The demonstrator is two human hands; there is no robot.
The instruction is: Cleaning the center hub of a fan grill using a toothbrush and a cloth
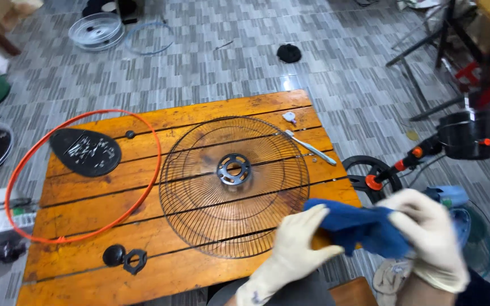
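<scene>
Two gloved hands grip a crumpled blue cloth [364,226] just off the near right corner of a low orange wooden table [86,283]: the left hand [296,249] pinches one end between thumb and fingers, while the right hand [426,238] is closed over the other. A round wire fan guard [233,187] lies flat at the table's middle, an orange ring [80,175] and a black teardrop-shaped plate [86,152] sit toward the left edge, and what appears to be a screwdriver [310,147] rests near the far right corner.

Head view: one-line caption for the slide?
Gloved left hand and right hand hold blue cloth beside wire fan guard on wooden table.
</scene>
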